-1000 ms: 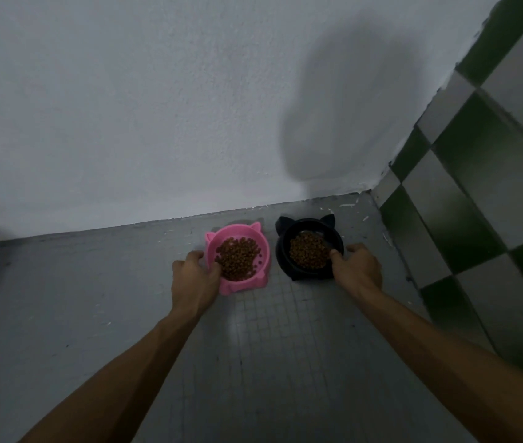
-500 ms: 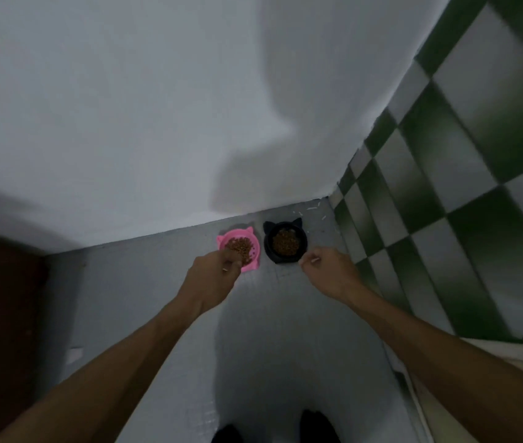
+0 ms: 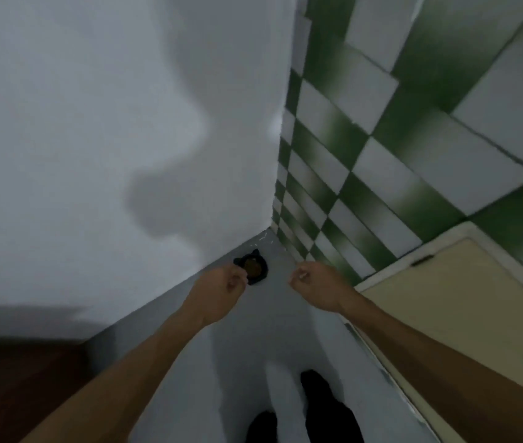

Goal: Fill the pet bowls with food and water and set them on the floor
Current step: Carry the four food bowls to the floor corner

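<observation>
A black cat-eared bowl [image 3: 255, 267] with brown kibble stands on the grey floor [image 3: 285, 327] in the corner, far below me. My left hand [image 3: 218, 289] hangs in the air in front of it, fingers loosely curled and holding nothing. It covers the spot to the left of the black bowl, so the pink bowl is hidden. My right hand [image 3: 317, 284] hangs to the right of the black bowl, also loosely curled and holding nothing. Neither hand touches a bowl.
A white wall [image 3: 126, 123] meets a green-and-white checkered tile wall [image 3: 365, 155] at the corner. A cream cabinet top [image 3: 461, 314] juts in at the right. Dark brown wood [image 3: 14, 385] lies at lower left. My dark-clad legs [image 3: 324, 410] show at the bottom.
Both hands have let go of the bowls and lifted away. The view has risen far above the floor, so the bowls look small, and the pink bowl is now behind my left hand.
</observation>
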Demonstrator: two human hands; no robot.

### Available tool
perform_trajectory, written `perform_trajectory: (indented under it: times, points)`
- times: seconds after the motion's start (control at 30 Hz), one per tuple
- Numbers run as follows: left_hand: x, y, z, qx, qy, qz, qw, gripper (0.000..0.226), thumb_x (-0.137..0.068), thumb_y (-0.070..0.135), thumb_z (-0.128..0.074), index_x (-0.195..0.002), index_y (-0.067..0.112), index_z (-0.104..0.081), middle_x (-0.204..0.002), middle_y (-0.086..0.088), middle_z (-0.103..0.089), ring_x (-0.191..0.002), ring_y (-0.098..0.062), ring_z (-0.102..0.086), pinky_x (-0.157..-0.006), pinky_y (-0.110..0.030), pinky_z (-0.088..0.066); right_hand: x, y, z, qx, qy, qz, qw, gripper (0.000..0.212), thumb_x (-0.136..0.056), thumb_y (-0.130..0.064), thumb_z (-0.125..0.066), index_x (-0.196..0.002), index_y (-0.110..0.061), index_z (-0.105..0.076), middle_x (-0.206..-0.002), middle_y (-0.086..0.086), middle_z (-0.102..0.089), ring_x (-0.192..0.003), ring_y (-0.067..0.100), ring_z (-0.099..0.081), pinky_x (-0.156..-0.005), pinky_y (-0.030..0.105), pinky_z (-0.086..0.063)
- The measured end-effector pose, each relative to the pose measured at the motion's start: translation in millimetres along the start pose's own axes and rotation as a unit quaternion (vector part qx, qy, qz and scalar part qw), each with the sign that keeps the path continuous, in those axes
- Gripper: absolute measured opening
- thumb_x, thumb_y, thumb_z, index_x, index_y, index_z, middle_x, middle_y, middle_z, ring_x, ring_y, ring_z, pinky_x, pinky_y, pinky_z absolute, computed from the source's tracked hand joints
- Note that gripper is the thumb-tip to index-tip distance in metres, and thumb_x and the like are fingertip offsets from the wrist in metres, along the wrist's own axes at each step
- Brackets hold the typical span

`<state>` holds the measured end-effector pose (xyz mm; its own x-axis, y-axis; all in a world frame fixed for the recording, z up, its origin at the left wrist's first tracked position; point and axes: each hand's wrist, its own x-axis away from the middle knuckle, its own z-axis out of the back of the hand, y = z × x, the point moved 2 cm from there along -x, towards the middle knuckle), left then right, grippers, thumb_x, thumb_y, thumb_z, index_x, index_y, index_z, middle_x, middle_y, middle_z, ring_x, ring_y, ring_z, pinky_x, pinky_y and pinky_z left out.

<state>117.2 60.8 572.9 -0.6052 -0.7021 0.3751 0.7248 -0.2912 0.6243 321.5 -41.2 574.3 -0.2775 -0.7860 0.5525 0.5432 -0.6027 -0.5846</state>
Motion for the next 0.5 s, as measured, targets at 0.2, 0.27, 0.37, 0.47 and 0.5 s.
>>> perform_trajectory:
  times: [0.2, 0.27, 0.37, 0.47, 0.5]
  points:
    - [27, 94, 23, -0.060, -0.083, -0.125, 0.987, 0.023, -0.099, 0.023, -0.052, -0.109, 0.013, -0.070, -0.106, -0.001, -0.072, -0.094, -0.019, -0.066, -0.085, -0.029, -0.051, 104, 6, 46, -0.019, 0.086, -0.059, 0.994, 0.025, -0.095, -0.033, -0.055, -0.106, -0.016, -0.070, -0.106, 0.004, -0.070, -0.093, 0.019, -0.064, -0.072, 0.023, -0.045]
    - [40, 124, 18, -0.084, -0.109, -0.167, 0.976, 0.023, -0.098, 0.026, -0.053, -0.106, 0.015, -0.071, -0.103, -0.002, -0.072, -0.092, -0.018, -0.066, -0.086, -0.031, -0.052, 142, 17, 52, -0.039, 0.109, -0.092, 0.989, 0.028, -0.095, -0.034, -0.055, -0.110, -0.016, -0.070, -0.112, 0.006, -0.069, -0.097, 0.022, -0.065, -0.077, 0.024, -0.047]
    - [63, 170, 0, -0.114, -0.155, -0.220, 0.956, 0.023, -0.097, 0.028, -0.054, -0.105, 0.014, -0.070, -0.104, -0.003, -0.071, -0.093, -0.019, -0.065, -0.086, -0.031, -0.052, 202, 39, 55, -0.084, 0.152, -0.140, 0.975, 0.029, -0.094, -0.038, -0.057, -0.113, -0.019, -0.069, -0.115, 0.009, -0.070, -0.099, 0.025, -0.066, -0.080, 0.025, -0.049]
    - [94, 221, -31, -0.119, -0.198, -0.277, 0.933, 0.023, -0.097, 0.024, -0.056, -0.107, 0.010, -0.071, -0.106, -0.003, -0.071, -0.095, -0.018, -0.064, -0.084, -0.029, -0.049, 271, 68, 58, -0.122, 0.213, -0.182, 0.952, 0.028, -0.094, -0.044, -0.057, -0.109, -0.023, -0.069, -0.109, 0.008, -0.072, -0.097, 0.023, -0.066, -0.077, 0.024, -0.046]
    - [107, 236, -42, -0.115, -0.209, -0.290, 0.927, 0.023, -0.097, 0.024, -0.056, -0.109, 0.011, -0.071, -0.106, -0.001, -0.071, -0.097, -0.017, -0.064, -0.085, -0.027, -0.049, 294, 78, 57, -0.135, 0.236, -0.197, 0.942, 0.028, -0.094, -0.045, -0.058, -0.108, -0.023, -0.069, -0.109, 0.006, -0.072, -0.098, 0.023, -0.066, -0.077, 0.024, -0.045]
